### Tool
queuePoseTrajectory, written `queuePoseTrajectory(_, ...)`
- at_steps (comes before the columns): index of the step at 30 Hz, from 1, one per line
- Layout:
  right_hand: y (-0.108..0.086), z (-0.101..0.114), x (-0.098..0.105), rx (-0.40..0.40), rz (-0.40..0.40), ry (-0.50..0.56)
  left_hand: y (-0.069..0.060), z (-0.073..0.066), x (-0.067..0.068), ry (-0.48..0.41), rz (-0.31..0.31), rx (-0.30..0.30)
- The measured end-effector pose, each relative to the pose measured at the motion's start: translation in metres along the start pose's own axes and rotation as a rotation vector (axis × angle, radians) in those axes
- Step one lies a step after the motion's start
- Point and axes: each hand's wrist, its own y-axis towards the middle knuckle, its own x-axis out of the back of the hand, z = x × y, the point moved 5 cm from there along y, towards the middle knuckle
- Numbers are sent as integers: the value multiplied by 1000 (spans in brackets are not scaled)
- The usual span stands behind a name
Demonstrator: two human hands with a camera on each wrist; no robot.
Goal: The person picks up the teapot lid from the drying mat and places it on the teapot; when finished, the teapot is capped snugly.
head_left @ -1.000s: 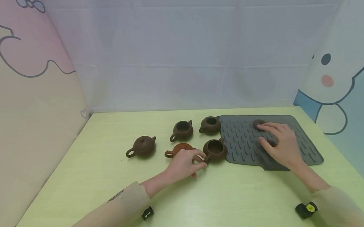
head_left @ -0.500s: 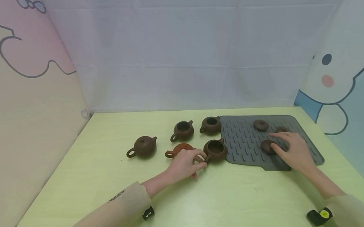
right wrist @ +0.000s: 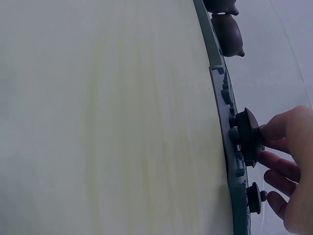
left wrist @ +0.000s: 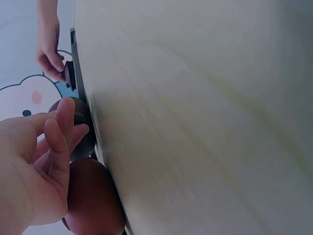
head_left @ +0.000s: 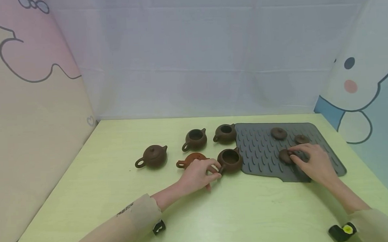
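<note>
My left hand pinches the handle of a dark brown lidless teapot beside the mat's left edge. In the left wrist view, thumb and fingers close around that handle, partly hiding the teapot. A reddish clay teapot sits just behind this hand, which covers part of it. Over the grey ridged mat, my right hand pinches the knob of a brown teapot lid. The right wrist view shows the lid resting on the mat, its knob between thumb and fingertips.
Two more lids lie on the mat: a larger lid at the back and a smaller lid nearer the right hand. Behind the left hand stand two lidless teapots, one teapot and another teapot. A lidded teapot stands farther left.
My right hand has moved right and toward me from the back lid to the front lid, and its fingers have closed on the knob. The left hand stays put.
</note>
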Motion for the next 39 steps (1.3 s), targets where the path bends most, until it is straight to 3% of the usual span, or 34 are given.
queuePoseTrajectory(15, 4, 5, -1, -13, -42, 40, -1, -1, 0, -16, -5, -3)
queuePoseTrajectory(39, 13, 48, -12, 36, -91, 176, -1, 0, 0, -33, 0, 5)
